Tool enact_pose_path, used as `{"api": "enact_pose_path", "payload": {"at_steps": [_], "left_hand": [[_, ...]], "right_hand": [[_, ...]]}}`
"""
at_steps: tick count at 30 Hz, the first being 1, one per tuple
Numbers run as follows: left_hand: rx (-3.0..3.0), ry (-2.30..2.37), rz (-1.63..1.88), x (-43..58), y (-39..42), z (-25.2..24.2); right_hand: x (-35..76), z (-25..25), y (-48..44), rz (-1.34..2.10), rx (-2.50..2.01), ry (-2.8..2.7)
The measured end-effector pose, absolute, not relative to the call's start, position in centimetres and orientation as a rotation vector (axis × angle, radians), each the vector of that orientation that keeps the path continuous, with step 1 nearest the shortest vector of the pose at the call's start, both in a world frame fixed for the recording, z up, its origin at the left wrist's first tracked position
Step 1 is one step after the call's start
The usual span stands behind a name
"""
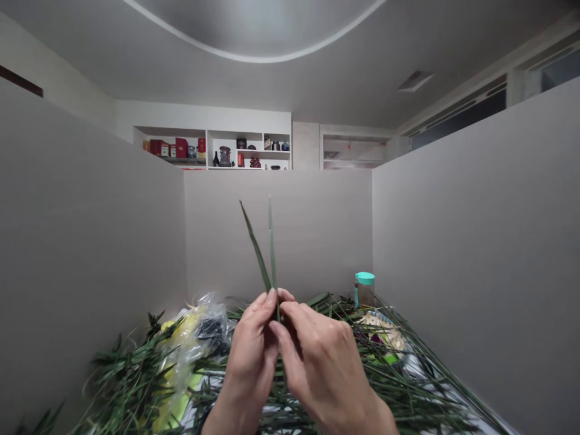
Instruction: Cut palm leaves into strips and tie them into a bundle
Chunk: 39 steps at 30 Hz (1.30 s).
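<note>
Two narrow green leaf blades (258, 251) rise from between my hands, spread in a slim V against the grey panel. My left hand (251, 344) pinches their lower ends between thumb and fingers. Close against it, my right hand (317, 347) has its thumb and curled fingers on the same leaf just below the pinch. The lower part of the leaf is mostly hidden by my fingers. Beneath both hands lies a thick spread of cut green leaves and stems (408, 396).
Clear plastic bags (211, 323) lie at the left beside a leafy pile (131, 380). A bottle with a turquoise lid (365, 281) stands at the back right, near a pale patterned item (380, 332). Grey panels (278, 235) enclose the table on three sides.
</note>
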<state>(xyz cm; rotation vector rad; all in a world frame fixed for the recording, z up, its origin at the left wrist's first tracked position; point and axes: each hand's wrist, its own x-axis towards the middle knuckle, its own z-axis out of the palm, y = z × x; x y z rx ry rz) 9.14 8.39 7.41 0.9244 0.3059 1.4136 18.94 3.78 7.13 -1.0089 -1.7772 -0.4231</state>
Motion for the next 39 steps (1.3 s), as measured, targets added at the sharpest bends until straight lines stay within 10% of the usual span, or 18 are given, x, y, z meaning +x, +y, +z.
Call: {"api": "enact_pose_path", "payload": {"at_steps": [14, 39], "left_hand": [[0.957, 0.146, 0.788, 8.8, 6.3, 8.4], [1.152, 0.352, 1.106, 9.6, 5.8, 8.1]], "right_hand": [[21.7, 9.5, 4.2, 0.589, -0.753, -1.485], [21.7, 9.7, 3.1, 0.475, -0.790, -1.374]]}}
